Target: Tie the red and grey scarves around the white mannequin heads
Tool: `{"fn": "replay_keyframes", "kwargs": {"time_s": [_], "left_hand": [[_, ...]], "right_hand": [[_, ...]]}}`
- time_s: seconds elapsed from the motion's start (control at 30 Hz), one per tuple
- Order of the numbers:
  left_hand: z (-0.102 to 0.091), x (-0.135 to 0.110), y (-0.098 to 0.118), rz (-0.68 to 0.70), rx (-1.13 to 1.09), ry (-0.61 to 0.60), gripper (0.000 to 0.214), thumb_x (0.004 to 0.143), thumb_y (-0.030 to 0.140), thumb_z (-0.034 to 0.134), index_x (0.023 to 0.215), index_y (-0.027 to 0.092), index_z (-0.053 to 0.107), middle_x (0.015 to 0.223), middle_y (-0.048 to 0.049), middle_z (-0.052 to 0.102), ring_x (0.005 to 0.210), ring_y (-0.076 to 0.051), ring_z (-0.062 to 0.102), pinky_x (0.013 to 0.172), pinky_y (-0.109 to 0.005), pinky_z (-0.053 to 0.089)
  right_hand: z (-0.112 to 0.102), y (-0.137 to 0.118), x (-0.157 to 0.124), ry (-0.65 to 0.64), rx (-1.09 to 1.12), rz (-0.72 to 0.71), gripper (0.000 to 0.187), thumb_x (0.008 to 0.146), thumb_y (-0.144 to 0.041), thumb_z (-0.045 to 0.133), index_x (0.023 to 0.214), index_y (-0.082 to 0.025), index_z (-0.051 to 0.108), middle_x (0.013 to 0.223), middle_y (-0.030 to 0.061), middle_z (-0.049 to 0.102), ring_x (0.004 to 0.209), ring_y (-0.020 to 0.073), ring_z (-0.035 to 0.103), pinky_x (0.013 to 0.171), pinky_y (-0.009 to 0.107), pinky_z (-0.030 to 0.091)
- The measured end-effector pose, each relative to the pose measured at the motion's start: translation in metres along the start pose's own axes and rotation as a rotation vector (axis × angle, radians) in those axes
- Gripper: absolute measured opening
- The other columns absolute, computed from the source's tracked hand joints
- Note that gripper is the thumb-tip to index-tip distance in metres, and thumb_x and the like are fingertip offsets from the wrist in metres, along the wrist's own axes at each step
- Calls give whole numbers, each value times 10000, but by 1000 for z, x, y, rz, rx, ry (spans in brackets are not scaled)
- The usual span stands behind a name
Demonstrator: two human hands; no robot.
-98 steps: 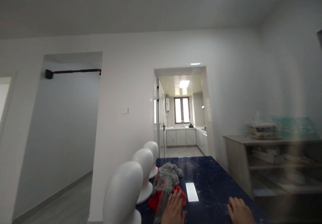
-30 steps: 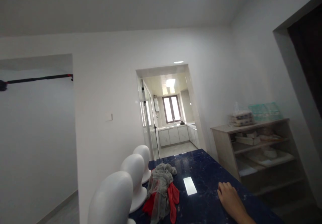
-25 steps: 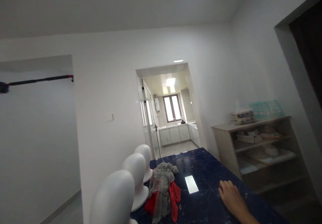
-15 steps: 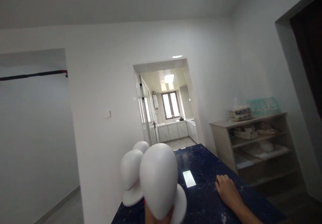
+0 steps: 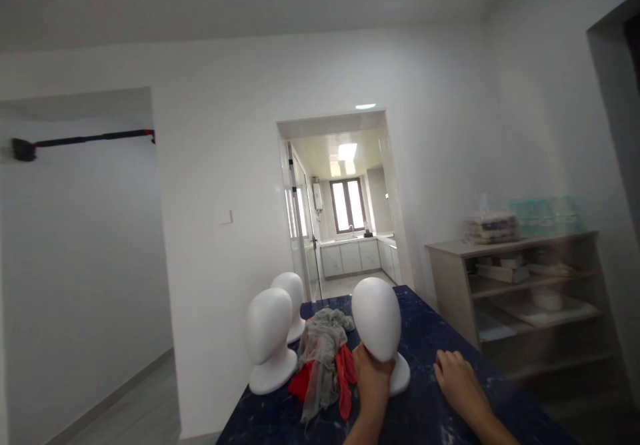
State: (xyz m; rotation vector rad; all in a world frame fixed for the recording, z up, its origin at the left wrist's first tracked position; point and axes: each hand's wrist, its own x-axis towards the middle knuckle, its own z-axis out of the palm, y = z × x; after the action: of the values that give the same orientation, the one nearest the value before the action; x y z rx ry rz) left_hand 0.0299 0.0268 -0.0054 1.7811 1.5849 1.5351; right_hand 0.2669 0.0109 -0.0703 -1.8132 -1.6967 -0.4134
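My left hand [image 5: 371, 375] is wrapped round the neck of a white foam mannequin head [image 5: 377, 318], which is upright with its round base low at the tabletop; whether the base touches is unclear. My right hand [image 5: 457, 379] rests on the dark blue marbled table [image 5: 420, 338], fingers curled in, nothing visible in it. Left of the held head lies a heap of thin grey fabric [image 5: 325, 345] with red cloth [image 5: 346, 371] under and beside it. Two more mannequin heads stand at the table's left side, a nearer one [image 5: 270, 328] and a farther one [image 5: 289, 291].
To the right stands a wooden shelf unit [image 5: 447, 285] with a packet of tissues [image 5: 493, 227] and a turquoise see-through container [image 5: 545, 217] on top. A doorway beyond the table opens to a kitchen [image 5: 350, 255]. A dark pole [image 5: 95, 138] spans the left recess.
My left hand has carried the mannequin head away from me and to the right, uncovering the fabric heap. My view has turned slightly left. My right hand stays on the table.
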Motion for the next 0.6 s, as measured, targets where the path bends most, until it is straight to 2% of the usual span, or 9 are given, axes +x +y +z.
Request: {"fn": "replay_keyframes", "kwargs": {"time_s": [0.17,0.3,0.37,0.5,0.6], "left_hand": [[-1,-9,-9,-14,4,-90,651,712,288,816,1311,124,624,1352,-204,664,1287,-317,630,1122,-358,466],[-18,-11,-23,-76,216,-246,950,648,207,842,1518,102,475,1602,-239,483,1525,-347,435,1265,-367,332],[-38,-6,-32,-47,328,-251,861,725,188,766,1528,103,469,1602,-223,490,1542,-322,414,1276,-365,313],[-95,22,-46,100,557,-132,475,896,175,557,1363,147,638,1415,-157,642,1372,-291,557,1188,-382,384],[-132,50,-54,177,715,-137,516,886,57,471,1351,159,670,1378,-146,658,1305,-286,579,1118,-378,406]], "right_hand": [[2,1,-1,19,5,-5,217,1026,-231,454,939,-220,652,953,93,723,968,291,630,815,393,369],[8,3,-1,43,17,1,206,1020,-229,468,941,-225,659,944,85,719,951,282,640,811,386,377],[10,3,0,47,23,5,195,1015,-228,479,937,-228,658,943,82,719,953,279,640,810,381,376],[8,0,1,40,34,0,192,1015,-233,485,923,-232,653,943,77,721,958,271,636,814,377,368],[5,-1,1,36,36,1,204,1018,-230,474,926,-229,656,945,81,724,966,276,629,820,381,367]]}}
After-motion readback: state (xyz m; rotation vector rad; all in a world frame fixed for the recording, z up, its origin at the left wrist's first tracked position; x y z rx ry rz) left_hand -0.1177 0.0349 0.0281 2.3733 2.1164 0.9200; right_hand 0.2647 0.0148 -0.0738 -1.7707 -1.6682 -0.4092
